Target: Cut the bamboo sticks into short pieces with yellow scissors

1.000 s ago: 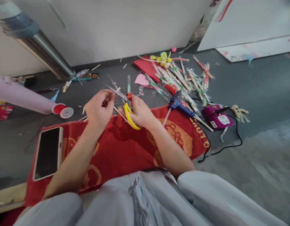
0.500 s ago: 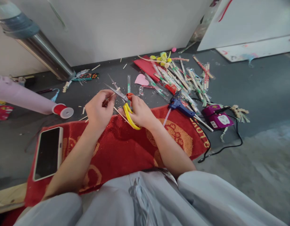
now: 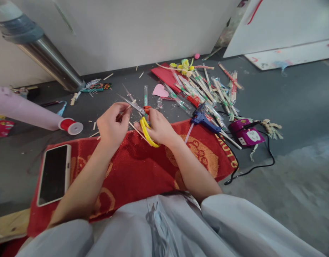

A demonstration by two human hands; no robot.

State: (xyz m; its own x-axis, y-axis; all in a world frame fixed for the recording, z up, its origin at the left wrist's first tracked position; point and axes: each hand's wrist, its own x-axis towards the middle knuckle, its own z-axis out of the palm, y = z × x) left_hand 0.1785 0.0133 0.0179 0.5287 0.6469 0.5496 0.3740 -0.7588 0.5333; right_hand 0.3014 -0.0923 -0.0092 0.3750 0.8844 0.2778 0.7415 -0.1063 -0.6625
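Over the dark grey worktop, your right hand gripped yellow-handled metal scissors, blades parted; your left hand pinched a short pale stick, apparently steadying it.

A pale wall runs behind a dark gray surface. A shiny metal post stands at the left, a white board at the right; mottled gray floor shows lower right.

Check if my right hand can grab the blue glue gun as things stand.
Probably not: the right hand holds yellow-handled scissors, though the way to the blue glue gun looks open.
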